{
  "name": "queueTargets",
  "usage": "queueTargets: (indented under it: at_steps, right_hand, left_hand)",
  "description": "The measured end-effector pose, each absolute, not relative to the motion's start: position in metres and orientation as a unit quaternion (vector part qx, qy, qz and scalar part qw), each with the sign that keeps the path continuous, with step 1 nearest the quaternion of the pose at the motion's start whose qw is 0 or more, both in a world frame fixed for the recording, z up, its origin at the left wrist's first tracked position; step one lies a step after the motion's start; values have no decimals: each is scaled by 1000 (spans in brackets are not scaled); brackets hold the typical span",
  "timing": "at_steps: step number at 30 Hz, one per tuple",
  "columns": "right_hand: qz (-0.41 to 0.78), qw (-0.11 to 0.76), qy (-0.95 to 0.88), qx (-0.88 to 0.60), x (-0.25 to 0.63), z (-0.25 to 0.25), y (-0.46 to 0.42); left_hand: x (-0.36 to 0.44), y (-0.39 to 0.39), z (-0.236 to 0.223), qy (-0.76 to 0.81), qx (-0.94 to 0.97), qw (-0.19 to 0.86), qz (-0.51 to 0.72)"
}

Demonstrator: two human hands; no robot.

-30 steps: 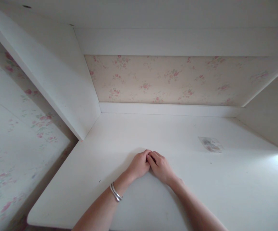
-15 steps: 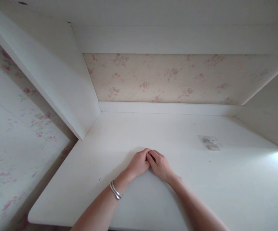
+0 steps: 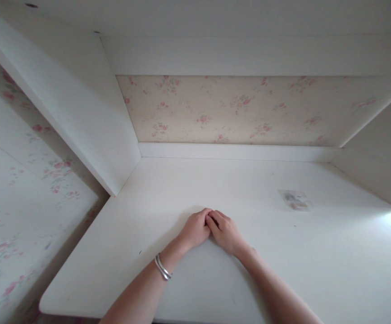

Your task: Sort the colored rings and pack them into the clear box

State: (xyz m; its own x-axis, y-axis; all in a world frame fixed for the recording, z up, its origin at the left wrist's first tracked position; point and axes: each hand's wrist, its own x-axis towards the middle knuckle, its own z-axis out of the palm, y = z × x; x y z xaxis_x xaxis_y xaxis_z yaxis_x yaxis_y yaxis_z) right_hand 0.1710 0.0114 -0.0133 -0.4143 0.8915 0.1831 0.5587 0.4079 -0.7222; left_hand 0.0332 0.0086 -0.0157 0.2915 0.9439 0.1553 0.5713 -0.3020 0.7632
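Note:
My left hand [image 3: 197, 228] and my right hand [image 3: 225, 233] rest together on a white desk top [image 3: 195, 184], near its middle. Both are closed, with the fingers curled and touching where the hands meet. My right thumb lies against the fingers of my left hand. A small dark gap shows between them, and no object is visible there. The fingertips and the undersides of both hands are hidden. Around my left wrist sits a silver bangle [image 3: 162, 267]. To the right, beyond my right hand, a small clear plastic packet [image 3: 296, 200] lies flat; its contents are too blurred to name.
A white side panel [image 3: 90, 108] rises at the left, and another panel [image 3: 381, 153] at the right. Overhead hangs a white shelf [image 3: 236, 27]. Flowered wallpaper [image 3: 236, 110] covers the back. The desk's rounded front corner [image 3: 45, 306] is at lower left.

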Motion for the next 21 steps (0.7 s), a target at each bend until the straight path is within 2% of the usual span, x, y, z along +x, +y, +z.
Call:
queueTargets:
  at_steps: [21]
  right_hand:
    - [290, 288, -788, -460, 172, -13, 11]
  left_hand:
    - [34, 9, -16, 506, 748, 296, 311]
